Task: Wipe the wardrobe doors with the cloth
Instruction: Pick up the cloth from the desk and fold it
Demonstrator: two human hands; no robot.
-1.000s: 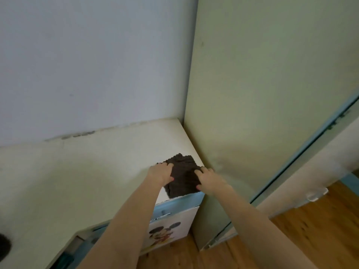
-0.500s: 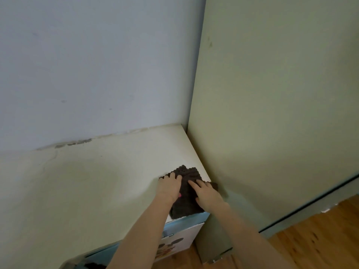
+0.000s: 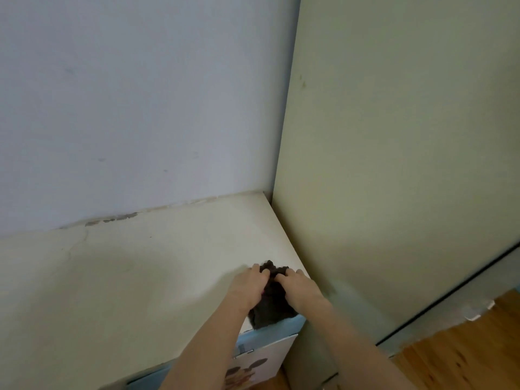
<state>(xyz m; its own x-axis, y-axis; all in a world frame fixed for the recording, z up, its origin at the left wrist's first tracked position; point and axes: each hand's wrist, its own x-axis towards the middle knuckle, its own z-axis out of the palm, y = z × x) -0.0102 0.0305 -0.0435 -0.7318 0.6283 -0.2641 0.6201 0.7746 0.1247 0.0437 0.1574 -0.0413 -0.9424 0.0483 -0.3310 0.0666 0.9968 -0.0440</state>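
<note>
A dark brown knobbly cloth (image 3: 270, 311) lies bunched at the front right corner of a low cream cabinet top (image 3: 157, 271). My left hand (image 3: 249, 285) grips its left side and my right hand (image 3: 299, 289) grips its right side, fingers curled into the fabric. The tall pale green wardrobe side (image 3: 394, 164) rises immediately right of the cloth. Part of the cloth is hidden under my hands.
A grey-blue wall (image 3: 140, 94) stands behind the cabinet, with chipped paint along the seam. The cabinet front (image 3: 264, 361) has a blue edge and a cartoon picture. Wooden floor (image 3: 464, 353) shows at lower right, below the wardrobe's dark edge line (image 3: 464, 288).
The cloth has gone from spread flat to bunched up, as both hands drew closer together on it. The view has tilted upward.
</note>
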